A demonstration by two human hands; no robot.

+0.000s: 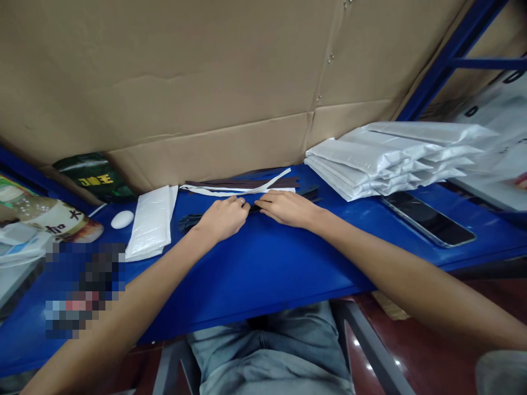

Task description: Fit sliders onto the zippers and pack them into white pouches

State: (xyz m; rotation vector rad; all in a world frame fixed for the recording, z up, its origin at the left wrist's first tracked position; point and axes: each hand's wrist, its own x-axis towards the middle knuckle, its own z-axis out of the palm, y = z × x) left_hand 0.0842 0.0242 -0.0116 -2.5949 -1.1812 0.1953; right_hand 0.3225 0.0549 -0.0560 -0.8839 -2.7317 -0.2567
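Black strips [189, 220] lie across the blue table [255, 263], with both hands on them near the middle. My left hand [226, 217] has its fingers curled round the strips, and a ring shows on one finger. Close to its right, my right hand [284, 208] pinches the same black strips, whose far ends [308, 194] show beyond it. Just behind the hands lie a white strip [267, 185] and several brown strips [284, 182]. The fingertips are partly hidden against the dark strips.
White padded packets [370, 159] are stacked at the right, beside a phone [428, 218]. At the left are flat white packets [152, 222], a white oval object [122, 219], a bottle [61, 219] and a dark green pouch [94, 176]. Cardboard [197, 82] stands behind the table.
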